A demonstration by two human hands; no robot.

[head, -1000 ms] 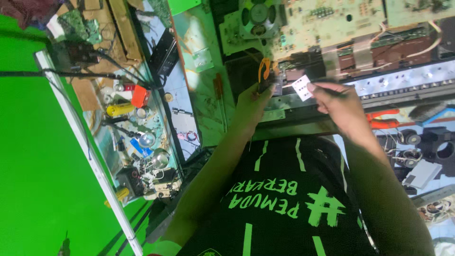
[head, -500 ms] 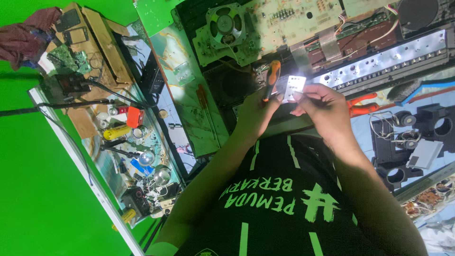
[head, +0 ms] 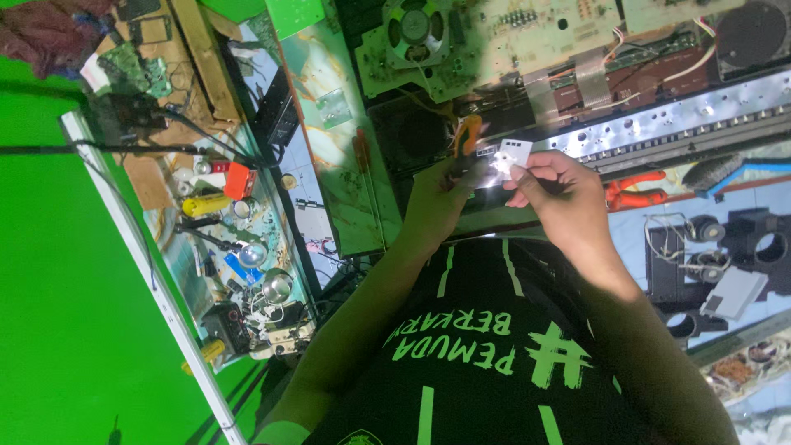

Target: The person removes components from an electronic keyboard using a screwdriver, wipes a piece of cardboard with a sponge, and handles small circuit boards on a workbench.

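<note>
A cluttered workbench (head: 329, 189) fills the view, with a long pale circuit board (head: 527, 33) lying across its far side and a silver metal strip with rows of holes (head: 684, 119) just below it. A person in a black shirt with green lettering (head: 486, 346) sits close against the bench edge, both bare forearms raised from the lap and bent inward so that the hands meet over the dark gap in front of the strip.

The left hand (head: 432, 202) is curled into a loose fist around an orange-handled tool (head: 467, 136), whose grip stands up out of the fingers (the working end is lost in glare, so I cannot tell its kind). The right hand (head: 560, 194) has its wrist bent back and its fingers pinched narrow on a small white card-like piece (head: 512, 155), held upright just beside the tool and brightly lit where the two come together; whether they touch cannot be told.

Orange-handled pliers (head: 638, 188) lie on the bench near the right hand. A red-handled screwdriver (head: 362, 161) rests left of the left hand, and a small orange box (head: 239, 181) sits well apart among loose parts.
</note>
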